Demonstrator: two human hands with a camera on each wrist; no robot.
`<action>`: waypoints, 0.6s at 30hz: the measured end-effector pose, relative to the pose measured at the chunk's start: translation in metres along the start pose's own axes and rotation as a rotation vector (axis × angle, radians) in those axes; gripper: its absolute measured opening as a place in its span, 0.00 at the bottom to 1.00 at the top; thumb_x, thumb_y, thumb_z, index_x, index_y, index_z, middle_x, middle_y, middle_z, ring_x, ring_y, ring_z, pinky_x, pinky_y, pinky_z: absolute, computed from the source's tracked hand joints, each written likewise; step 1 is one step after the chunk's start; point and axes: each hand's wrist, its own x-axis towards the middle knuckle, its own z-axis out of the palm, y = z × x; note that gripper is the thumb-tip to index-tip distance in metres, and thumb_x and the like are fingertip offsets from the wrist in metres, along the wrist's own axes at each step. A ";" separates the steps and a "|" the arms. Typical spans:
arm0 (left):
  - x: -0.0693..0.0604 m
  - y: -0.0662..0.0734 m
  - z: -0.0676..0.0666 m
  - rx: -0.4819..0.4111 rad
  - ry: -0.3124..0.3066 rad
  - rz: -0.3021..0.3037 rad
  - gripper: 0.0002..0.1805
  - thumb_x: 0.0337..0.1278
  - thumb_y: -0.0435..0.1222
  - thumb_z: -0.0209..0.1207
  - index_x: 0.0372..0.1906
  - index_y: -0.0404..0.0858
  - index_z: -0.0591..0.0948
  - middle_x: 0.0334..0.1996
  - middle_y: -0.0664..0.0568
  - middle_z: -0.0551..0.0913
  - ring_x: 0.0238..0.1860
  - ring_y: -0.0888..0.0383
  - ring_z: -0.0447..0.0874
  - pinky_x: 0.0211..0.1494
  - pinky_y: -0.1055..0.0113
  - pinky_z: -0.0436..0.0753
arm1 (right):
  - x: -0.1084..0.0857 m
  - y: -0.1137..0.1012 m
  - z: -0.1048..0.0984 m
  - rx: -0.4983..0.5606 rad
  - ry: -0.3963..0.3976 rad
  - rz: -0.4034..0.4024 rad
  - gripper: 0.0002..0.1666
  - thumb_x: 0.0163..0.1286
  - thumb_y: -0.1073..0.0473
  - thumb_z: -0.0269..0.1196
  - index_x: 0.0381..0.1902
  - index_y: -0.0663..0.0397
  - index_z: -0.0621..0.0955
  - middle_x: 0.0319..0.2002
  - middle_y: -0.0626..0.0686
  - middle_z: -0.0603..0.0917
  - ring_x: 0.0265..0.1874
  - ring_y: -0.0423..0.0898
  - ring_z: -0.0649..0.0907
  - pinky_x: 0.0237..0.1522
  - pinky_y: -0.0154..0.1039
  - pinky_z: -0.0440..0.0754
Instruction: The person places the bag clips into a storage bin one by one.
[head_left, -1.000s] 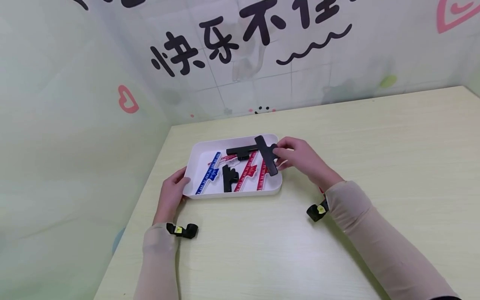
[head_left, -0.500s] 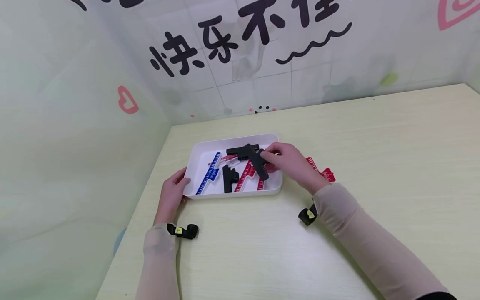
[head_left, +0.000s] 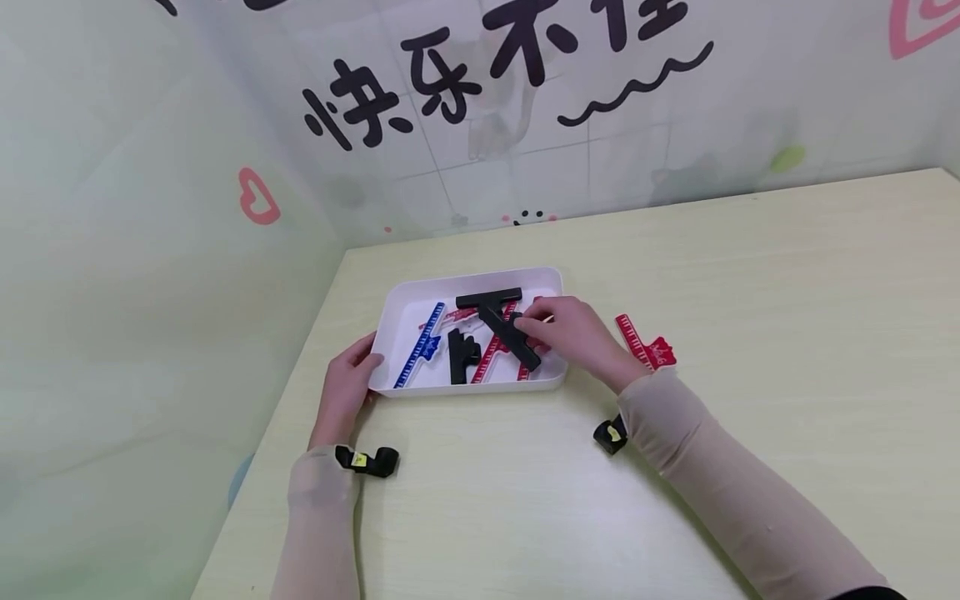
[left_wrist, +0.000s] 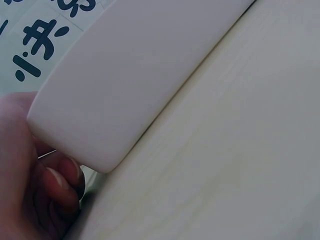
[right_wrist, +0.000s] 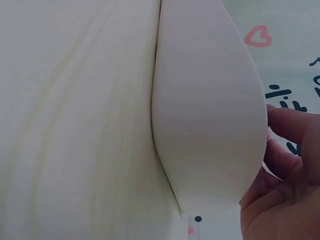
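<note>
A white tray stands on the table, and my left hand grips its left end, thumb at the rim and fingers curled at the corner in the left wrist view. Over the tray's right part my right hand pinches a long black clip by its grip, the bar slanting. This clip partly covers a red ruler clip. Also in the tray are a blue ruler clip, a shorter black clip and another long black clip at the back. In the right wrist view the tray wall hides what is pinched.
A red ruler clip lies on the table right of the tray, close to my right forearm. Behind the table hangs a printed cloth with dark characters, and another pale cloth borders the left side.
My right hand has moved left and down, carrying the black clip lower over the tray's contents. The red ruler clip on the table has come into view. The left hand stays at the tray.
</note>
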 end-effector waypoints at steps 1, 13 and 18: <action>0.000 0.001 0.000 -0.001 -0.001 -0.004 0.23 0.58 0.41 0.50 0.61 0.57 0.69 0.51 0.55 0.73 0.21 0.57 0.70 0.17 0.71 0.68 | 0.000 0.000 0.000 -0.021 0.006 -0.003 0.12 0.61 0.49 0.58 0.36 0.50 0.81 0.29 0.51 0.81 0.28 0.46 0.81 0.35 0.38 0.73; 0.000 -0.001 0.000 -0.008 -0.004 0.012 0.23 0.57 0.41 0.51 0.60 0.56 0.69 0.50 0.55 0.74 0.21 0.57 0.70 0.16 0.71 0.68 | 0.001 0.001 0.001 -0.074 0.020 0.043 0.10 0.64 0.53 0.56 0.38 0.51 0.78 0.27 0.50 0.81 0.25 0.44 0.80 0.35 0.38 0.72; 0.001 -0.001 -0.002 -0.009 -0.010 0.015 0.23 0.57 0.41 0.51 0.60 0.56 0.70 0.51 0.54 0.74 0.21 0.57 0.69 0.16 0.72 0.67 | 0.001 0.000 0.001 -0.067 0.013 0.074 0.10 0.64 0.52 0.56 0.38 0.51 0.78 0.29 0.49 0.81 0.24 0.44 0.80 0.32 0.37 0.75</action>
